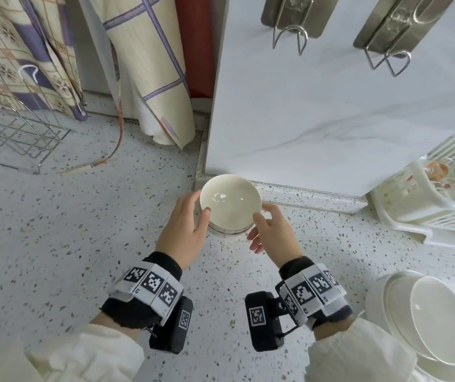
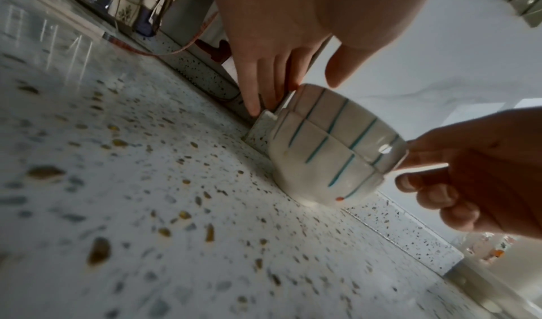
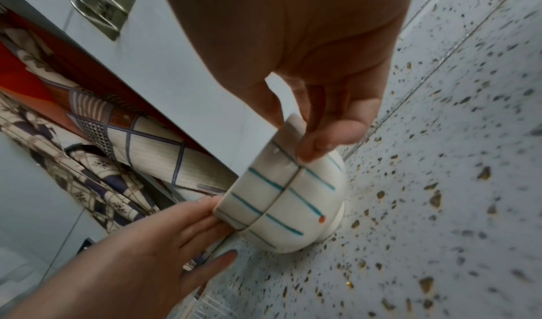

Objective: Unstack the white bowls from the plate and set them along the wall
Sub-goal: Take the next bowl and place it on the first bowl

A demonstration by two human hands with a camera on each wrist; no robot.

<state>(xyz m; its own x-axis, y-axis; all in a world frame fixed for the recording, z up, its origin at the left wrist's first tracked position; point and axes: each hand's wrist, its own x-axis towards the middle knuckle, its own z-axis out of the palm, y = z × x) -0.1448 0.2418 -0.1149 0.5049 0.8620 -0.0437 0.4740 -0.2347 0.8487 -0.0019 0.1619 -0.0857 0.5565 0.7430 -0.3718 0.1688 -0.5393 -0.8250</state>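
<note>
Both hands are on the white bowl [image 1: 230,202], which sits upright on the speckled counter [image 1: 83,230], tucked against the foot of the white wall [image 1: 317,119] at its outer corner. The left hand [image 1: 183,227] has its thumb hooked over the left rim with the fingers laid along the outer side; the right hand [image 1: 271,230] pinches the right rim between thumb and fingers. The wrist views show teal stripes down the bowl's outside [image 2: 334,147].

Around it — a wire rack [image 1: 14,136] far left, hanging patterned cloths [image 1: 149,73] behind it, and two metal wall hooks [image 1: 289,23] above. To the right a white plastic dish rack [image 1: 430,205] crowds the wall line. Near right, the remaining stack of white dishes [image 1: 427,323] runs off the frame edge, so how many pieces it holds cannot be told, and the plate under it is hard to separate from the bowls.
</note>
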